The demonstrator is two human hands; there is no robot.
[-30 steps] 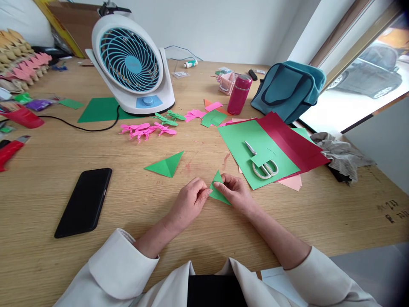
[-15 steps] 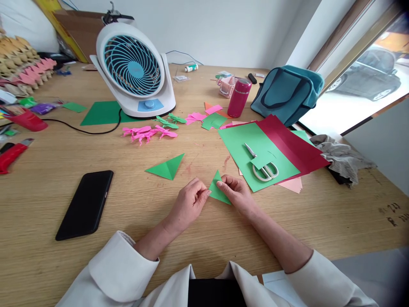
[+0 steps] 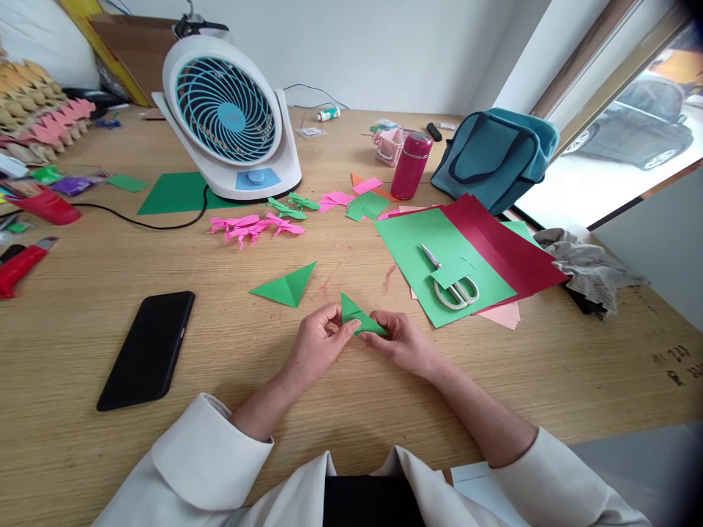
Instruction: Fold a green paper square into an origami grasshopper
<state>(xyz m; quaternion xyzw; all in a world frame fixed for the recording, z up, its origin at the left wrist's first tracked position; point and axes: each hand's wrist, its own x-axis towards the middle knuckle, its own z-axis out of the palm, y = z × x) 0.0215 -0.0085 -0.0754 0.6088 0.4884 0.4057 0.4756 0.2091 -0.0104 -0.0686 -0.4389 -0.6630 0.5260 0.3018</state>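
Between my two hands is a small folded piece of green paper point(image 3: 356, 316), raised just above the table. My left hand point(image 3: 324, 340) pinches its left part, the thumb lying across the front. With thumb and fingers closed, my right hand point(image 3: 403, 342) grips the lower right corner. A second green paper triangle point(image 3: 286, 285), creased down its middle, lies flat on the table beyond my left hand. To the right, scissors point(image 3: 453, 285) with pale handles rest on green sheets point(image 3: 409, 241), and a small green scrap partly covers them.
Pink folded paper figures point(image 3: 255, 228) and green ones point(image 3: 288, 208) lie before a white fan point(image 3: 231, 117). A black phone point(image 3: 147, 351) is at left. Red sheets point(image 3: 499, 249), a magenta flask point(image 3: 411, 165) and a teal bag point(image 3: 494, 161) stand or lie to the right.
The green paper has turned and shifted left in my hands. My left thumb now presses over its front, and my right hand has slid to its lower right corner.
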